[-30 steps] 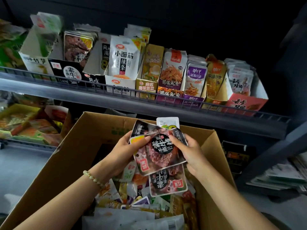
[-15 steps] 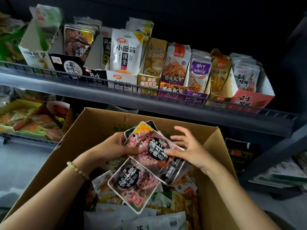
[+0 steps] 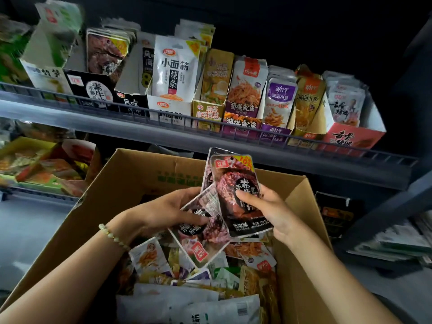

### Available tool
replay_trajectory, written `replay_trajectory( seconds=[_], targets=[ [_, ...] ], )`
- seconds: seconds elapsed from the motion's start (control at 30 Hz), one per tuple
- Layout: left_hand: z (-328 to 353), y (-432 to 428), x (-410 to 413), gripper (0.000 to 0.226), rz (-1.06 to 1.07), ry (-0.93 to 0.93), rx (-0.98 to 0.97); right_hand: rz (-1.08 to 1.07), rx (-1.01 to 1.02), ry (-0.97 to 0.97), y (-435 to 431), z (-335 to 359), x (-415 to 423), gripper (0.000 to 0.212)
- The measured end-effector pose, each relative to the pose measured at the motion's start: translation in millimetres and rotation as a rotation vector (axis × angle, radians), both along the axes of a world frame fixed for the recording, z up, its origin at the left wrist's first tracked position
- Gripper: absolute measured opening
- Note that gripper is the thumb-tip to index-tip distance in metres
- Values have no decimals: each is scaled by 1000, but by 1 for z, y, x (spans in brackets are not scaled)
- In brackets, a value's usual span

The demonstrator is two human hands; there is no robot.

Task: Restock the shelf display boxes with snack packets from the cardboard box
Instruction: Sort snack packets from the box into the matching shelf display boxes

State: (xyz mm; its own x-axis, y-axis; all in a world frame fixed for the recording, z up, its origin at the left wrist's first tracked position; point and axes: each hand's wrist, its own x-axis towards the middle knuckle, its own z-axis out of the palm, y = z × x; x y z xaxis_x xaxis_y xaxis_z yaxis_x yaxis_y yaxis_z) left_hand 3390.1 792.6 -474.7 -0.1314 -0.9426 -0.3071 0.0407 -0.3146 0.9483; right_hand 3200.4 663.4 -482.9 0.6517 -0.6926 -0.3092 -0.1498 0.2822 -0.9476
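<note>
A: From the head view, what do the hands hold?

B: The right hand [image 3: 268,213] pinches one dark steak-print packet [image 3: 233,181] upright, thumb on its front. The left hand [image 3: 163,211] grips tilted packets [image 3: 198,235] of the same print, likely to gather one flavour. Both hover over the cardboard box [image 3: 131,181], centre frame.

A: Where to?

B: Probably the matching black display box [image 3: 91,90] at ten o'clock, behind the wire shelf rail [image 3: 210,120]. There is open air between, but the packets must clear that rail.
</note>
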Motion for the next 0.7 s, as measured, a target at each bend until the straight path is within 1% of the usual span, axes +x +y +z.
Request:
replay_trajectory(
  seconds=[0.07, 0.1, 0.2, 0.3, 0.33, 0.4, 0.47, 0.5, 0.53, 0.57, 0.63, 0.67, 0.7],
  targets=[
    [3, 1, 5, 32, 40, -89, 14, 26, -16, -11, -1, 4, -2, 40],
    [3, 0, 8, 30, 76, -137, 3, 10, -18, -26, -2, 4, -3, 39],
    [4, -1, 14, 34, 156, -242, -52, -16, -26, -53, -3, 5, -6, 43],
    [6, 1, 17, 38, 67, -325, -60, 5, -54, -33, -3, 3, -6, 51],
    [6, 3, 17, 37, 29, -347, -53, 2, -72, -22, -4, 3, -6, 56],
    [7, 4, 16, 32, 25, -373, -48, -16, -101, 8, -6, 3, -6, 61],
    [7, 4, 15, 29, 124, -401, -65, -27, -72, 6, -8, 3, -7, 57],
    [6, 4, 15, 31, 210, -407, -87, -25, -47, -5, -8, 3, -8, 54],
    [4, 3, 15, 34, 320, -372, -107, -18, -31, -10, -8, 3, -8, 53],
    [0, 2, 16, 38, 443, -273, -117, -8, -19, -9, -7, 3, -8, 53],
    [-6, 0, 17, 44, 655, 28, -76, -10, 0, -9, -3, 1, -6, 52],
    [-7, -1, 17, 47, 701, 162, -57, -26, 0, -14, -1, 0, -5, 52],
    [-7, -2, 17, 48, 693, 262, -55, -55, 5, -23, -1, -2, -4, 53]
  ],
)
